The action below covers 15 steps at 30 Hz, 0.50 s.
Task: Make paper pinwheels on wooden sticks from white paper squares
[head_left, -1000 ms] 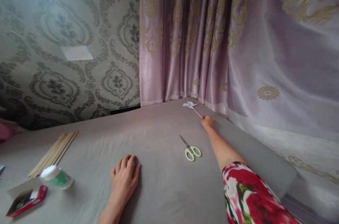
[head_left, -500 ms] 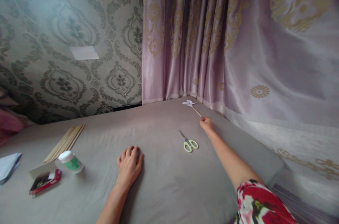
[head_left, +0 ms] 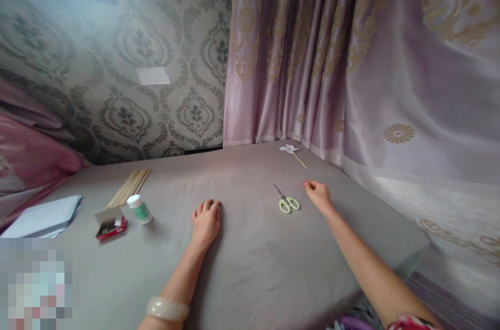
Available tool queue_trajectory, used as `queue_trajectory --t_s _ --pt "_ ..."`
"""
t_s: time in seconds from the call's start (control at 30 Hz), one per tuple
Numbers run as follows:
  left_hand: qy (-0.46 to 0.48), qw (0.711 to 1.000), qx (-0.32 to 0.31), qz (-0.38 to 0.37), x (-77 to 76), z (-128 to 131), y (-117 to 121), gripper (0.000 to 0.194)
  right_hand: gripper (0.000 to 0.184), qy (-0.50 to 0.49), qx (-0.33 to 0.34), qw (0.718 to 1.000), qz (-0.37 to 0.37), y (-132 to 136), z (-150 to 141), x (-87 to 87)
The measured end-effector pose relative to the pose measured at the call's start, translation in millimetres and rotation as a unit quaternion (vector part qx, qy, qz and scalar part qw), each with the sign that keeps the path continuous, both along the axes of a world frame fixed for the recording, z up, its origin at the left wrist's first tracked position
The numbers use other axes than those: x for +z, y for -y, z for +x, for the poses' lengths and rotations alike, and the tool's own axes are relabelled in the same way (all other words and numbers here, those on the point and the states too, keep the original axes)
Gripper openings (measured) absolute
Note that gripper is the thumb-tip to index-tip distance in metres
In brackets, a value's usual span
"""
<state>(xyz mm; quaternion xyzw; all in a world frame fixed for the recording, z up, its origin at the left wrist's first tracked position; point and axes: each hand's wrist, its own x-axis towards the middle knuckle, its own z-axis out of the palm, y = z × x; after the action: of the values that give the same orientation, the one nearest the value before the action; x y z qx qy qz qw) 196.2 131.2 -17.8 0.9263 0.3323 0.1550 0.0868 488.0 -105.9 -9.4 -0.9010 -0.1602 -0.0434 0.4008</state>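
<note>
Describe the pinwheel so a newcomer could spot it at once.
Follow the gray sheet to its far corner, by the purple curtain. There, beyond the scissors and the right hand, lies the pinwheel. Unlike the green-handled scissors, it has white blades on a thin stick.

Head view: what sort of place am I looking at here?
Probably a bedroom in a home: there is ornate patterned wallpaper, long mauve curtains with gold motifs, and a broad surface under grey cloth that looks like a bed.
</note>
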Motion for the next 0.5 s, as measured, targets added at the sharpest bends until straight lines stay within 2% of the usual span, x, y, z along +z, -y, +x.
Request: queue_trajectory --t_s 0.13,0.27,0.5 --pt "-0.015 1.0 -0.004 -0.019 4.4 -2.4 5.8 0.04 0.032 0.025 0.055 0.998 -0.008 -0.9 -34.6 4.3" --pt "-0.056 0.997 -0.025 -0.035 12.4 -6.0 10.6 0.043 0.04 0.037 0.116 0.992 -0.024 -12.9 -66.2 4.0" --pt "-0.099 0.992 -0.044 -0.07 30.3 -16.6 20.7 0.036 0.034 0.054 0.314 0.948 -0.008 -50.7 -110.5 -2.7"
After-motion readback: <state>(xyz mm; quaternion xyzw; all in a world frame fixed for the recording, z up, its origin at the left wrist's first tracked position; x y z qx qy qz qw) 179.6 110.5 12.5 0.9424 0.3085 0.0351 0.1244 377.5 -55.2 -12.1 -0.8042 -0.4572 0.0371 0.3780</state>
